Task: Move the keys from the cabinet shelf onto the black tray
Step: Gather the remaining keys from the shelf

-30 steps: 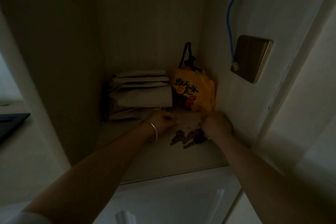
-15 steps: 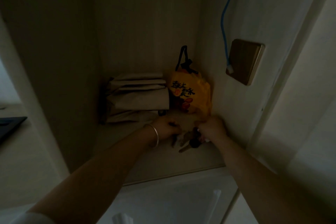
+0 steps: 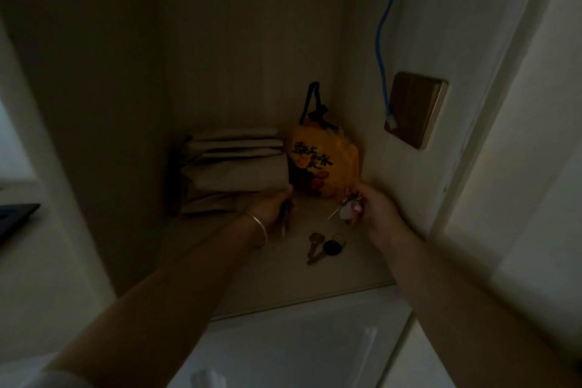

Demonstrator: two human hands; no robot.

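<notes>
Both hands are inside a dim cabinet, above its shelf (image 3: 277,287). My left hand (image 3: 271,206), with a thin bangle on the wrist, is closed on a dark bunch of keys (image 3: 286,217) that hangs below the fingers. My right hand (image 3: 374,208) grips a second bunch of keys with a pale tag and pink charm (image 3: 348,209), lifted off the shelf. A third set, brass keys with a round black fob (image 3: 324,247), lies on the shelf between my wrists. A corner of the black tray (image 3: 15,216) shows at the far left, outside the cabinet.
Folded beige paper bags (image 3: 236,170) are stacked at the back left of the shelf. A yellow bag with black handles (image 3: 327,164) stands at the back right. On the right wall are a brown panel (image 3: 415,109) and a blue cable (image 3: 382,47).
Both hands came together over the key pile, then parted. Each now holds a bunch lifted off the shelf, and one set stays lying there.
</notes>
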